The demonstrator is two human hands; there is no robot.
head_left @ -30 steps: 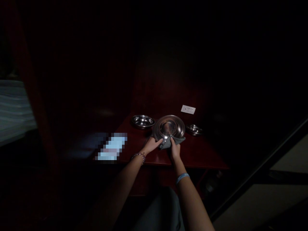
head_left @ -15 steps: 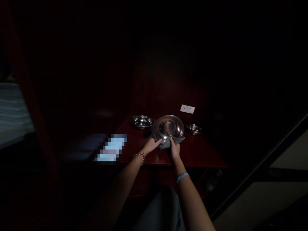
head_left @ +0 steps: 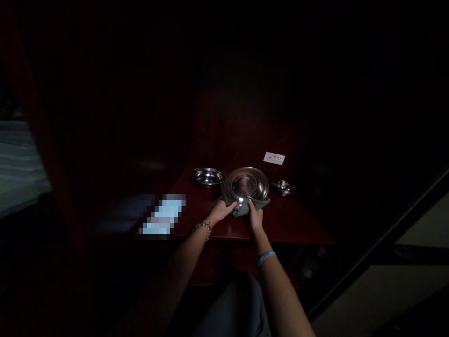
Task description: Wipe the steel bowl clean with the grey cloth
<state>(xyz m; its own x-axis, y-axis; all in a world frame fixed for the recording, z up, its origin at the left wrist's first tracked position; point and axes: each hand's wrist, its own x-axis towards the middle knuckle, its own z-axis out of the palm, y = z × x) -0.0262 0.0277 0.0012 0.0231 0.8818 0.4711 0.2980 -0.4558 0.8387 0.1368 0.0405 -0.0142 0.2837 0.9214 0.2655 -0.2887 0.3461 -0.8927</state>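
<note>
A round steel basin (head_left: 245,182) is tilted up above the dark red shelf, its flat bottom facing me. My left hand (head_left: 222,210) grips its lower left rim, thumb on the near side. My right hand (head_left: 255,215) is closed on a grey cloth (head_left: 242,209) folded over the lower rim, with the thumb pressing the cloth against the metal. Most fingers of both hands are hidden behind the basin and the cloth. A shiny steel bowl (head_left: 208,178) rests to the left of the basin, and a smaller steel bowl (head_left: 284,187) to its right.
The dark red shelf (head_left: 301,224) ends in a front edge just before my knee. A blurred-out bright rectangle (head_left: 163,215) lies at its left. A white socket plate (head_left: 274,158) is on the back wall. Stacked pale items (head_left: 17,168) stand far left; surroundings are very dark.
Both hands keep their hold on the basin and cloth. Apart from a very slight shift of the whole view, nothing has visibly moved.
</note>
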